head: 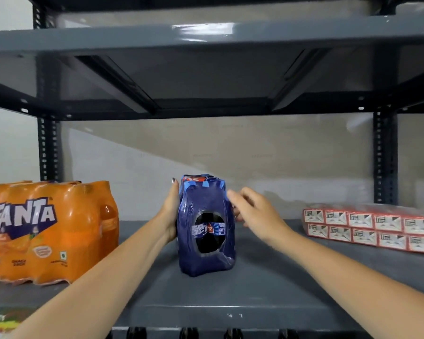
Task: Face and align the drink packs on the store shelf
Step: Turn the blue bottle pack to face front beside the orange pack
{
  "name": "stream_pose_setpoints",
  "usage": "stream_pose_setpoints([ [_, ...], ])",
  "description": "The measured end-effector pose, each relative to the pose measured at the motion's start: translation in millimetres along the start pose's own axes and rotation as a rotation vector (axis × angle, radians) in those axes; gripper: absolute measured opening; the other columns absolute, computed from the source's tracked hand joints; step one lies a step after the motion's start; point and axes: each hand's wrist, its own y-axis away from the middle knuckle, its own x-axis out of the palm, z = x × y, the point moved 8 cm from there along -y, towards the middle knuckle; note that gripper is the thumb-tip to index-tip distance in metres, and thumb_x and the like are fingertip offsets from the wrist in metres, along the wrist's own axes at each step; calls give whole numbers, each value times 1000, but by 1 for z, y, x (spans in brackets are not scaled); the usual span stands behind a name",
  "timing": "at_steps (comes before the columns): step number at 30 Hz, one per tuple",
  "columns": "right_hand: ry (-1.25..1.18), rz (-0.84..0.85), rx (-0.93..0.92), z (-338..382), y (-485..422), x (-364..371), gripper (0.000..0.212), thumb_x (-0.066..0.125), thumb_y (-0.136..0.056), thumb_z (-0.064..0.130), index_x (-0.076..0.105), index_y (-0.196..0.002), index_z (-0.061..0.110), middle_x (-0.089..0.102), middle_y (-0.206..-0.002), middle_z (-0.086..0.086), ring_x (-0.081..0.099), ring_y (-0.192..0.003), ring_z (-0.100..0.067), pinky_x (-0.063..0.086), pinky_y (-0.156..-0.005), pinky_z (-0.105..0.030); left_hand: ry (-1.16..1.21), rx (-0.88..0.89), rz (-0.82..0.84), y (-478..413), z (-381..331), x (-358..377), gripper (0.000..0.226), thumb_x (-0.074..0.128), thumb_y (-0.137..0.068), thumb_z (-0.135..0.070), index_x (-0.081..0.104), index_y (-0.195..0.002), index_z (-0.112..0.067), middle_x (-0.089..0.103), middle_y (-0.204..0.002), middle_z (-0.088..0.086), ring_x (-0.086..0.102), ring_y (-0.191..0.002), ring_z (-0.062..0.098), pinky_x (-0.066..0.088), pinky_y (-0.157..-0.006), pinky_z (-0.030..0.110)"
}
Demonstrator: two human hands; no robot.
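A blue shrink-wrapped drink pack (pixel 206 258) stands upright in the middle of the grey metal shelf (pixel 267 285), its narrow end with an oval hole facing me. My left hand (pixel 170 211) lies flat against the pack's left side, thumb up by the top edge. My right hand (pixel 252 211) is at the pack's upper right side, fingers spread and blurred; whether it touches the wrap I cannot tell. An orange Fanta pack (pixel 47 231) sits at the left of the same shelf, logo facing front.
A flat wrapped bundle of red-and-white cartons (pixel 372 226) lies at the right of the shelf. Another grey shelf (pixel 206 37) hangs overhead. Dark bottle tops (pixel 189 333) show on the level below, under the front edge. Slotted uprights stand at the back corners.
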Motion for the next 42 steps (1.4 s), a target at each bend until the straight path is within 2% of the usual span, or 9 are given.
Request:
stream_pose_setpoints([
  [5, 57, 3, 163, -45, -48, -4, 28, 44, -99, 46, 58, -92, 23, 67, -96, -7, 60, -73, -15, 52, -67, -32, -87, 221, -8, 27, 2, -8, 56, 39, -91, -64, 79, -67, -33, 76, -62, -8, 72, -54, 7, 52, -42, 19],
  [10, -101, 222, 324, -52, -93, 39, 64, 32, -96, 64, 57, -132, 18, 63, -125, -9, 60, -112, -26, 50, -96, -45, -362, 539, 141, 41, -6, 7, 62, 59, -76, -61, 53, -132, -36, 70, -121, -8, 66, -112, 11, 50, -94, 32],
  [13, -395, 258, 412, -46, -104, 69, 61, 36, -101, 51, 78, -93, 7, 75, -90, -13, 72, -83, -20, 56, -80, -27, -419, 595, 146, 42, -8, 3, 60, 61, -76, -57, 54, -132, -35, 71, -120, -7, 66, -111, 11, 50, -95, 35],
  [16, -563, 178, 420, -56, -107, 78, 67, 42, -103, 22, 65, -42, 10, 62, -46, -8, 58, -31, -10, 47, -40, -16, -379, 568, 165, 40, -6, 4, 56, 61, -80, -51, 55, -131, -28, 70, -121, 0, 66, -113, 18, 49, -98, 39],
  [22, -416, -3, 346, -54, -104, 54, 34, 50, -97, 31, 71, -111, 8, 74, -105, -12, 71, -82, -19, 57, -70, -26, -322, 613, -15, 32, -18, -20, 39, 57, -88, -42, 71, -103, -8, 76, -102, 16, 69, -101, 33, 53, -91, 47],
  [28, 49, -131, 186, -52, -88, 7, 33, 50, -94, 53, 45, -90, 20, 61, -99, -7, 63, -88, -27, 49, -64, -34, -189, 164, -395, -4, -11, -80, 44, 50, -88, -51, 73, -83, -14, 78, -74, 9, 72, -76, 31, 57, -65, 38],
  [35, 311, -411, 93, -18, -47, -2, 59, 57, -81, 67, 49, -102, 13, 60, -101, -5, 63, -89, -27, 54, -69, -39, -160, -56, -360, -33, -19, -88, 32, 38, -91, -24, 58, -69, -12, 66, -71, 11, 60, -63, 28, 51, -57, 34],
  [39, 115, -295, 204, -25, -49, -5, 78, 65, -62, 78, 39, -112, 24, 59, -104, -2, 62, -77, -15, 48, -59, -30, -209, -34, -444, -33, -22, -99, 25, 38, -93, -18, 58, -82, -8, 69, -91, 14, 62, -79, 27, 57, -79, 42],
  [42, -154, -130, 300, -40, -51, -7, 121, 70, -37, 86, 27, -138, 35, 59, -127, -7, 58, -111, -24, 49, -88, -40, -429, 91, -672, -14, -33, -117, 25, 46, -94, -24, 62, -98, -5, 66, -102, 13, 56, -82, 24, 50, -74, 36],
])
